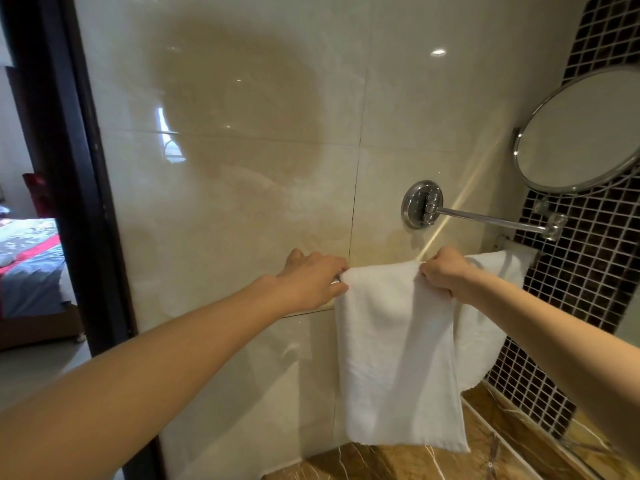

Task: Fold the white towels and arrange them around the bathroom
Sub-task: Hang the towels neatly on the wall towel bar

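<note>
The towel (398, 348) hangs folded against the wall (242, 168), draped from its top edge over a rail that it and the hands almost wholly hide; its lower hem ends just above the tabletop (398, 462). The left hand (311, 278) pinches the towel's top left corner, fingers curled; whether it also grips the rail I cannot tell. The right hand (446, 271) clutches the top right corner in a closed fist. A second towel (485, 327) hangs just behind and to the right, partly overlapped, looser and less square. A round mirror (581, 133) stands out from the wall above; a bed (31, 258) shows through the doorway at left.

By my judgement the folding of this towel is done and the hanging nearly so; what is left is evening its top edge, letting go, and perhaps tidying the second towel; other towels elsewhere cannot be seen.
</note>
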